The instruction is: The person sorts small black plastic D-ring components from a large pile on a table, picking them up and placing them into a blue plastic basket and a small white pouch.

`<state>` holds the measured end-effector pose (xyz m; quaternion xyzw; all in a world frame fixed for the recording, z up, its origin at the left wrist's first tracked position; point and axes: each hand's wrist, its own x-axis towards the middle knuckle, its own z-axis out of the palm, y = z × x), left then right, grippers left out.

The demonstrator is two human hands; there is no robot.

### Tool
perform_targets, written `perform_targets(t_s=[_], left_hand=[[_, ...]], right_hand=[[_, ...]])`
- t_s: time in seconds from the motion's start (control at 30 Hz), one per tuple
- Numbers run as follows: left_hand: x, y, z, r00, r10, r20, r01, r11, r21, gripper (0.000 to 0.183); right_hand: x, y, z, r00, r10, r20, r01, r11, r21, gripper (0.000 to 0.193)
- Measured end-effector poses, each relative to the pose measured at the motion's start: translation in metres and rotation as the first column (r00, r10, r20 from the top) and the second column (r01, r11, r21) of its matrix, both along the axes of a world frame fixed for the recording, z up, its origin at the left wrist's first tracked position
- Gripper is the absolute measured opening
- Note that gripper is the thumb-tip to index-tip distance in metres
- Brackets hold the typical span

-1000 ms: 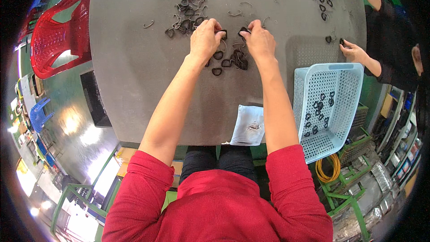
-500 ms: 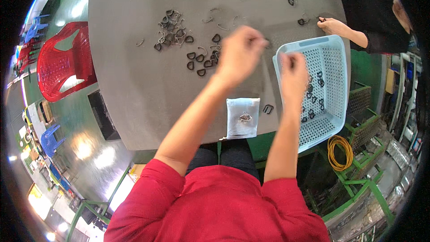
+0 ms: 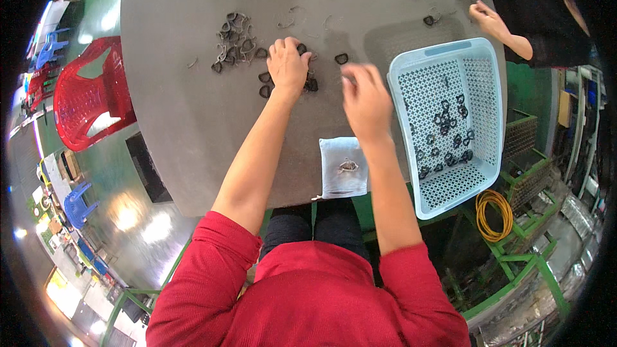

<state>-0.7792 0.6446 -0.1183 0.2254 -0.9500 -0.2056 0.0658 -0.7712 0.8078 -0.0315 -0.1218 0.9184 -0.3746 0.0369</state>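
Note:
My left hand (image 3: 288, 67) is over a small group of black D-shaped rings (image 3: 265, 83) on the grey table (image 3: 193, 128). Its thumb and forefinger close on one black D-ring (image 3: 301, 48); other rings are partly covered by the hand. To its right my right hand (image 3: 369, 99) hovers with curled fingers, smeared by motion, so whether it holds anything is unclear. Just beyond its fingertips is a single black D-ring (image 3: 341, 58). A light-blue plastic basket (image 3: 403, 135) with several black rings (image 3: 445, 115) inside stands right of that hand.
Near the table's front edge lies a pale-blue cloth pouch (image 3: 344, 183). Farther left is a pile of rings and thin pale strips (image 3: 236, 42). Another person's hand (image 3: 490, 22) is at the far right. A red chair (image 3: 90, 93) stands left; a yellow coiled hose (image 3: 493, 215) hangs right.
My left hand has moved left onto the small ring group. My right hand has left the basket and come left over the table. The other person's hand has risen slightly from a ring.

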Motion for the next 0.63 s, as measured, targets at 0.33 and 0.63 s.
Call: perform_targets(t_s=[0.33, 0.63], left_hand=[[0.030, -0.064, 0.009, 0.990, 0.139, -0.002, -0.036, 0.270, 0.962, 0.019], [0.054, -0.035, 0.014, 0.976, -0.102, 0.190, -0.003, 0.875, 0.485, 0.047]], right_hand=[[-0.035, -0.009, -0.108, 0.993, 0.025, 0.116, -0.043, 0.986, 0.161, 0.030], [-0.031, -0.067, -0.067, 0.948, 0.258, 0.185, -0.305, 0.905, 0.298, 0.059]])
